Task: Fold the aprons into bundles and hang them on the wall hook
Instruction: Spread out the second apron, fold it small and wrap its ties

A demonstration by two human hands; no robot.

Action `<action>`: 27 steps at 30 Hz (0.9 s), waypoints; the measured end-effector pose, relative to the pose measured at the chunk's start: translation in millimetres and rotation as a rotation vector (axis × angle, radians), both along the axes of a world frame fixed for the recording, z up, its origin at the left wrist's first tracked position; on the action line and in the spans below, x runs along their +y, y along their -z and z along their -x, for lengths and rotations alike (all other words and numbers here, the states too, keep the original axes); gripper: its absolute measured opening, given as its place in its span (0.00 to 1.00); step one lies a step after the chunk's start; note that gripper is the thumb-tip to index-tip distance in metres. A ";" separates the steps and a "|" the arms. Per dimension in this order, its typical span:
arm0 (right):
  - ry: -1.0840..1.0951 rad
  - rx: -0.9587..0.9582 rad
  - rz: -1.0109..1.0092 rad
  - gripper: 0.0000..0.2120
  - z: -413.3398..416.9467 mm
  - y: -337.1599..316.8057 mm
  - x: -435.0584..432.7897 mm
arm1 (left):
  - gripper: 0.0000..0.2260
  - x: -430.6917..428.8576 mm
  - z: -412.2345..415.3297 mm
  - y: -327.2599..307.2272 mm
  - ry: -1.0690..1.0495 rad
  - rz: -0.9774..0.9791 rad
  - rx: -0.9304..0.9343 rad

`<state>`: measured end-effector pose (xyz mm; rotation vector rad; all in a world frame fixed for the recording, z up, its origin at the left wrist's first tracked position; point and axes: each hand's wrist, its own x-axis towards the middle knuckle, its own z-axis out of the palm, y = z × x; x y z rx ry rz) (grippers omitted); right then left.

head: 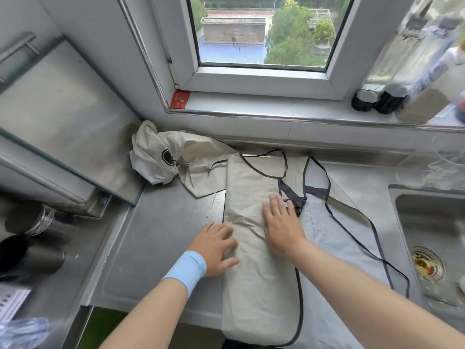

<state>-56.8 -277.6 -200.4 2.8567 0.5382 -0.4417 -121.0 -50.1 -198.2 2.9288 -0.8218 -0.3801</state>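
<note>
The folded beige apron [254, 248] lies on the desk [156, 248], long axis running away from the person. Left hand [216, 248] and right hand [281, 225] press flat, fingers extended, gripping nothing, one on each long edge.

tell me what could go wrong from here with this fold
1. The dark straps lie loose to the right of the folded apron and loop close to the sink. They could slip in toward the drain and its scraps.
2. The apron's lower end hangs over the front edge of the counter. If the left hand and right hand stop pressing, it might slide off.
</note>
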 end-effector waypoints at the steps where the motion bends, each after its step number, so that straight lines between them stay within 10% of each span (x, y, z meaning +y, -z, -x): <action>1: -0.013 -0.011 -0.043 0.28 8.3 -0.4 4.9 | 0.18 -7.6 0.5 1.8 -0.041 0.061 -0.055; 11: -0.023 0.154 -0.140 0.34 82.2 25.2 -59.0 | 0.50 -66.5 28.9 17.5 -0.261 -0.112 0.255; 21: 0.294 0.156 -0.173 0.33 113.7 -9.4 -139.4 | 0.33 -117.0 7.1 -17.8 -0.312 -0.168 0.103; 27: 0.304 0.311 -0.265 0.38 117.5 -10.8 -146.4 | 0.49 -141.9 42.0 -3.0 -0.291 -0.263 0.334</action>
